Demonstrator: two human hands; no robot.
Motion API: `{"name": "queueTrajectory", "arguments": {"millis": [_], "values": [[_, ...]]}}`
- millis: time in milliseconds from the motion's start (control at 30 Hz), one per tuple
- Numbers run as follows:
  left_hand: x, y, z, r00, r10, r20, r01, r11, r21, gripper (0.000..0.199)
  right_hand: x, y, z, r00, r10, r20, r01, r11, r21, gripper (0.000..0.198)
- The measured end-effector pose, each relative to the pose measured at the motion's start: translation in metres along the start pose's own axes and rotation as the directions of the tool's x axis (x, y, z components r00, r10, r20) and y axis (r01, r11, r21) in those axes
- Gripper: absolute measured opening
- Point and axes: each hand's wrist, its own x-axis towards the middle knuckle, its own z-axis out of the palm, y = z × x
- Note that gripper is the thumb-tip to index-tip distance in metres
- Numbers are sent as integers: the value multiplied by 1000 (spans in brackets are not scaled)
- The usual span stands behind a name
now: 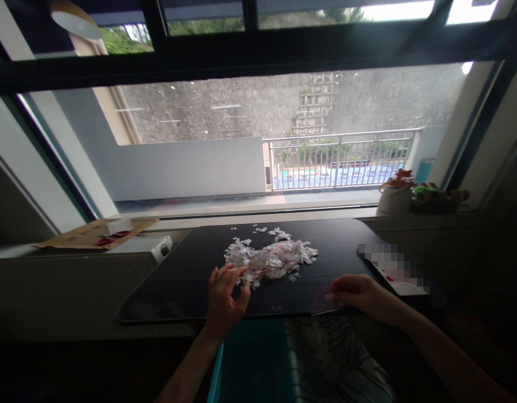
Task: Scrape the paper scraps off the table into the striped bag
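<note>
A heap of small torn paper scraps (279, 260), white with some pink, lies on the dark table (178, 285). My left hand (227, 294) is at the heap's near left edge, fingers spread and apart, the fingertips at the scraps. Near the table's front edge, my right hand (354, 291) has thumb and fingers pinched on a clear, pinkish, rounded piece of plastic (321, 301). Its exact kind is too faint to make out. A few loose scraps lie around the heap.
Below the table edge is a teal bin (258, 358). At the table's right lies a partly blurred flat object (403, 280). Red-handled scissors (113, 238) rest on brown paper (82, 235) at left, by a radiator (144, 249). A white pot (395, 198) stands on the sill.
</note>
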Motion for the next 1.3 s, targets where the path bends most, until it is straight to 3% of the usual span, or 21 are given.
{"name": "queueTrajectory", "arguments": {"millis": [133, 300, 467, 700, 900, 1100, 1300], "values": [[0, 1, 0, 1000, 3, 3, -3, 1000, 4, 25, -6, -4, 0, 999, -45, -13, 44, 996, -78, 22], [-1, 2, 0, 1000, 3, 15, -3, 1000, 16, 26, 22, 1, 7, 944, -178, -278, 111, 964, -241, 29], [-2, 4, -1, 1000, -22, 21, 22, 1000, 14, 27, 46, 4, 23, 912, -206, -355, 53, 917, -395, 28], [-2, 7, -2, 998, -61, 11, 62, 998, -14, 27, 43, -1, 54, 951, -236, -197, 151, 917, -370, 26], [-2, 9, -1, 996, -89, 3, 89, 995, -42, 29, 46, -9, 60, 947, -240, -212, 148, 916, -373, 30], [-2, 10, -3, 995, -98, -3, 98, 994, -48, 30, 40, -12, 71, 959, -263, -107, 205, 903, -377, 26], [-1, 12, -2, 996, -93, 2, 93, 995, -45, 31, 28, 0, 34, 886, -235, -399, -35, 825, -564, 28]]}}
